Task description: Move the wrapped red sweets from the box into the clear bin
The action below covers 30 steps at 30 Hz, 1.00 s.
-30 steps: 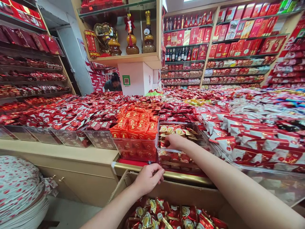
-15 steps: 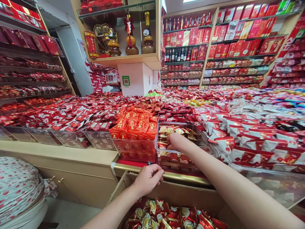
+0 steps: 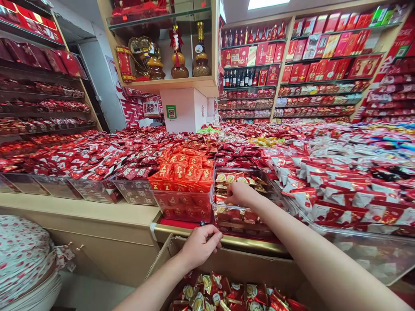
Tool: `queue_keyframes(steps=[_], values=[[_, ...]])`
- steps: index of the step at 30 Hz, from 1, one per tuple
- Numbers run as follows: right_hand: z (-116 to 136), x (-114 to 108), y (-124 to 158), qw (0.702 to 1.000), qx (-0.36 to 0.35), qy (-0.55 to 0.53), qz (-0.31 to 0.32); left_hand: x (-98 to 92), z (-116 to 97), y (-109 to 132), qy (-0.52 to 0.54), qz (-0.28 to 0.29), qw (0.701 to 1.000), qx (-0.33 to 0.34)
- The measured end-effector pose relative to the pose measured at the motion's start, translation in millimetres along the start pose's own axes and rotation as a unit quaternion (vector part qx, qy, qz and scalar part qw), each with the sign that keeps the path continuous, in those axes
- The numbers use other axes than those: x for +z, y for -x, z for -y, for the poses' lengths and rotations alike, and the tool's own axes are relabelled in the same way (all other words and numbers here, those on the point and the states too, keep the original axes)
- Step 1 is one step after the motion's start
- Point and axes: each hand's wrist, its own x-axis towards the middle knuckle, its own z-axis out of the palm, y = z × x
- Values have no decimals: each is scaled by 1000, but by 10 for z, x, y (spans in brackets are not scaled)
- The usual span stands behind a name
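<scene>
My right hand (image 3: pixel 242 194) reaches into a clear plastic bin (image 3: pixel 233 206) of gold-and-red wrapped sweets (image 3: pixel 225 178). Its fingers are curled down among the packets, and whatever they grip is hidden. My left hand (image 3: pixel 201 245) hovers over the near part of the bin's counter edge, above an open cardboard box (image 3: pixel 259 265). Those fingers are loosely curled with the thumb against them, and no packet shows in them. Inside the box lie red and gold wrapped sweets (image 3: pixel 217 290) with a round pale picture on them.
Left of the bin stands another clear bin heaped with orange-red packets (image 3: pixel 183 172). To the right a large bin holds white-and-red packets (image 3: pixel 330 194). A gold counter edge (image 3: pixel 256 245) runs before the box. A covered bundle (image 3: pixel 26 250) stands at lower left.
The view has tilted up slightly. My right hand stays in the bin with its fingers shifted a little left; my left hand is almost still.
</scene>
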Motion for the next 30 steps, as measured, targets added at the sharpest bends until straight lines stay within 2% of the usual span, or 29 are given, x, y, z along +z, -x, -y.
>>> queue_keyframes(steps=[7,10,15,25,30], values=[[-38,-100,72,992,-33,-34,119,-9,-38,6,13,2,1000,-3],[-56,-118,86,987,-37,-31,152,-10,-42,3,17,6,1000,-5],[-72,-192,135,989,-25,-6,143,-12,-42,1,20,8,1000,-9],[-115,-190,126,979,-12,38,198,-12,-55,0,26,4,1000,-12],[-61,-271,194,984,2,40,176,-14,-25,-2,30,3,999,-12]])
